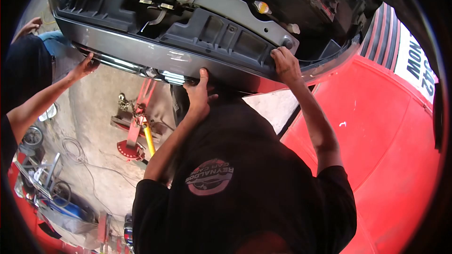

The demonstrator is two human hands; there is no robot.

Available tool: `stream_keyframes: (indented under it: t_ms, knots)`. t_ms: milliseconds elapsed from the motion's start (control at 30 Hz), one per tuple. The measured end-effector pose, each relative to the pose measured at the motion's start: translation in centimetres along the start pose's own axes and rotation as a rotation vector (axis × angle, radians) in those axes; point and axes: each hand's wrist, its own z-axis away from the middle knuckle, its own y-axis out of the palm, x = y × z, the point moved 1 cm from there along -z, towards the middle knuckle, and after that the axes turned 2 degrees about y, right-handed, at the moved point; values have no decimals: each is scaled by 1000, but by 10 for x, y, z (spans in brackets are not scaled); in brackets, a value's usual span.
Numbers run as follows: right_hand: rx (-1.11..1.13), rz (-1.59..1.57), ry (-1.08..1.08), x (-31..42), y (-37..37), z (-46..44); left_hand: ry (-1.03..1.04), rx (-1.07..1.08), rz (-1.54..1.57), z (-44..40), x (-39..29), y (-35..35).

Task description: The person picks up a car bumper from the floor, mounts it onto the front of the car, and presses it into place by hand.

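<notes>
A grey car bumper runs across the upper middle, below a metal crossbar and black plastic trim. My left hand touches the bumper's lower edge beside the chrome grille strip, its thumb pointing up and its fingers spread apart. At the bumper's right end, my right hand has its fingers curled over the upper edge of the bumper and trim. What lies under those fingertips is hidden.
At the left, a co-worker's hand touches the grille strip's far end; the other hand is higher up. Below stands a red lifting tool with a yellow cylinder. Cables lie on the floor. A red panel fills the right.
</notes>
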Motion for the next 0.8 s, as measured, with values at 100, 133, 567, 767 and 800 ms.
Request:
stream_keyframes:
  t_ms: [100,133,567,767,800]
  knots:
    - [78,19,-53,1,-10,-6,-3,36,34,-1,-1,-1]
    - [100,39,-60,0,-11,-7,-1,48,34,-1,-2,-2]
    - [10,125,-98,-13,6,3,-17,75,66,-7,4,0]
    - [99,91,-74,-3,-8,-8,-41,28,27,0,0,-1]
    - [89,92,-85,-3,-8,-10,-43,14,23,2,-1,0]
